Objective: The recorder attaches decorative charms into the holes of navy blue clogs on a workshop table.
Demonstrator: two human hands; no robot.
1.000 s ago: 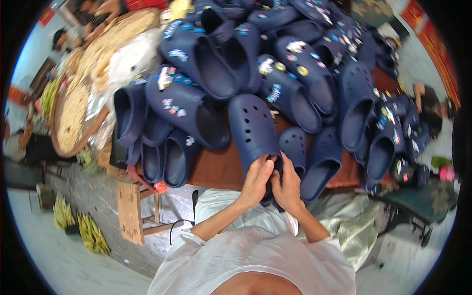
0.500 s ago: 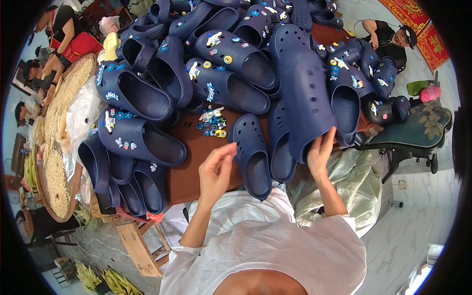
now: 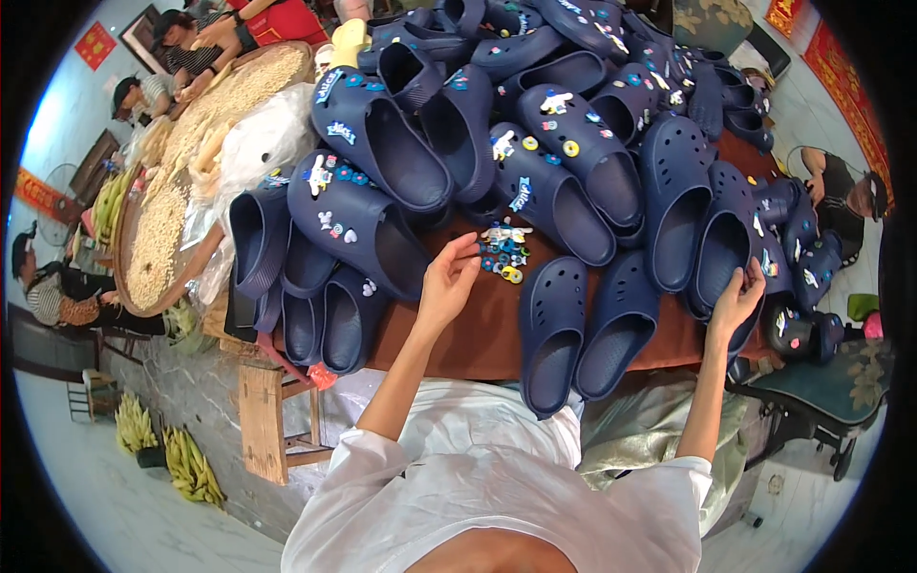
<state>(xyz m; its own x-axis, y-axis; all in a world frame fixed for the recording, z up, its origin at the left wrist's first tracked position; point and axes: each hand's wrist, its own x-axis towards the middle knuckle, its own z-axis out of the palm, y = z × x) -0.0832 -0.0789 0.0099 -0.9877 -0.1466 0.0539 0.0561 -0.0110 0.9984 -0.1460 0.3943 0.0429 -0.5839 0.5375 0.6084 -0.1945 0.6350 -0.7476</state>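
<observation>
My left hand (image 3: 449, 281) is beside a small heap of colourful shoe charms (image 3: 504, 252) on the brown tabletop, its fingertips close to the charms and thumb apart from them. The fingers are loosely bent; I see nothing in them. At the right, my right hand (image 3: 738, 304) grips the heel edge of a plain navy clog (image 3: 728, 229), which lies beside another plain clog (image 3: 676, 205). Nearer to me, a pair of undecorated navy clogs, the left one (image 3: 554, 325) and the right one (image 3: 623, 329), lies side by side at the table's front edge.
Many navy clogs with charms (image 3: 363, 224) are piled across the table (image 3: 430, 349). A round tray of pale kernels (image 3: 158, 258) and people sit at the left. A wooden stool (image 3: 263, 425) stands below; a green chair (image 3: 821, 387) is at the right.
The view has swung, shifting things rightward. The large clog my right hand held up now lies among the others, the hand at a clog's heel. My left hand has come to the charms.
</observation>
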